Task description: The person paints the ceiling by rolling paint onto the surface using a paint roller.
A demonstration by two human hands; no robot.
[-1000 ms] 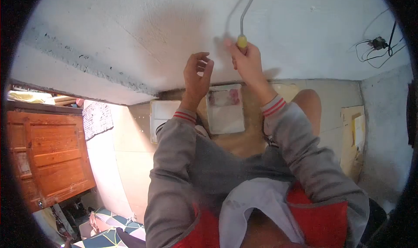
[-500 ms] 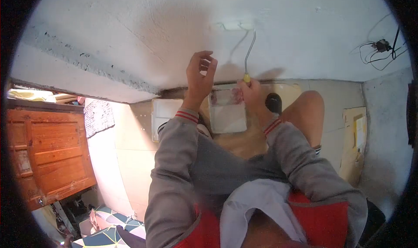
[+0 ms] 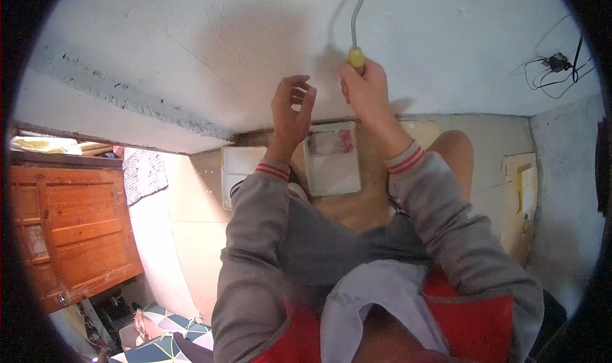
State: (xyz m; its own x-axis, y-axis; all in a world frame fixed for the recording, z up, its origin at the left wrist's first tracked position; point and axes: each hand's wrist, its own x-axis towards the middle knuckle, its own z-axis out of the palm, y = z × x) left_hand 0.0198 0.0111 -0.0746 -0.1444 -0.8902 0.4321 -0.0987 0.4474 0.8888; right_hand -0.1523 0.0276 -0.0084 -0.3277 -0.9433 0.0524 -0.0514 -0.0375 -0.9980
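Observation:
My right hand (image 3: 368, 89) is wrapped round the yellow handle (image 3: 356, 58) of a paint roller, whose bent metal rod (image 3: 357, 19) runs up out of view. The roller head is beyond the top edge. Held up in front of the pale wall (image 3: 255, 38), my left hand (image 3: 292, 108) has curled fingers with gaps between them and nothing in them. Below and between the hands lies a white tray (image 3: 333, 172) with reddish stains at its far end. A second white tray (image 3: 242, 165) is left of it, partly behind my left forearm.
Black wires with a plug (image 3: 556, 62) hang on the wall at the upper right. An orange wooden door (image 3: 83, 229) stands at the left, near a patterned cloth (image 3: 144, 174). On the floor at the right is a cardboard piece (image 3: 513, 197). Geometric-patterned fabric (image 3: 156, 344) lies lower left.
Half a second ago the white roller head was visible low on the wall. My right hand has since risen with the handle, and the head has left the view. My left hand has hardly moved.

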